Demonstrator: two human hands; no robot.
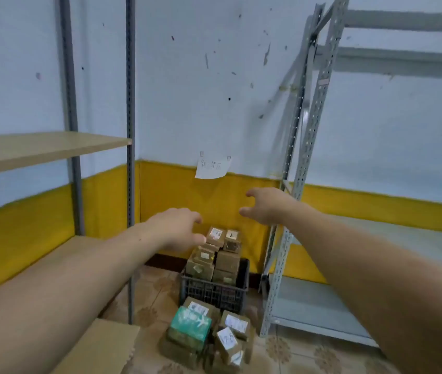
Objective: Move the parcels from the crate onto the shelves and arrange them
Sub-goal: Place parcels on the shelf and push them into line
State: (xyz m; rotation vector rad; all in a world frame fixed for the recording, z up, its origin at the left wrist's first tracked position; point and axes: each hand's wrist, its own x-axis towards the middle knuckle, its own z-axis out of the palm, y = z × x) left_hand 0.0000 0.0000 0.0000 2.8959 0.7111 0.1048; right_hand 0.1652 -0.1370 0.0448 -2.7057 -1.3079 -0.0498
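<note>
Several loose parcels [231,323] lie heaped on the tiled floor nearest the viewer, among them a green box [190,325], just in front of a dark plastic crate [214,292]. This heap sits between the person and the crate, so a step forward could likely kick or crush a box. Inside the crate, brown cardboard parcels [228,261] are stacked well above the rim. The top two small boxes [216,234] sit side by side at the peak and look unsteady. A careless nudge or a one-sided pull would probably tip them off the pile, and lifting a lower box first could bring down the ones on top. Both bare arms stretch forward from the lower corners of the view towards that peak. The left hand [179,229] is palm down with fingers loosely curved and slightly spread, gripping nothing; its fingertips are just beside the top left box, and it is unclear whether they touch it. The right hand [267,206] hovers higher and to the right, apart from the stack, thumb and fingers spread wide in an open claw, also empty. A wooden shelf [39,149] stands to the left and a grey metal shelf [320,306] to the right, neither holding a parcel. Beyond, a paper note [212,168] hangs on the wall.
</note>
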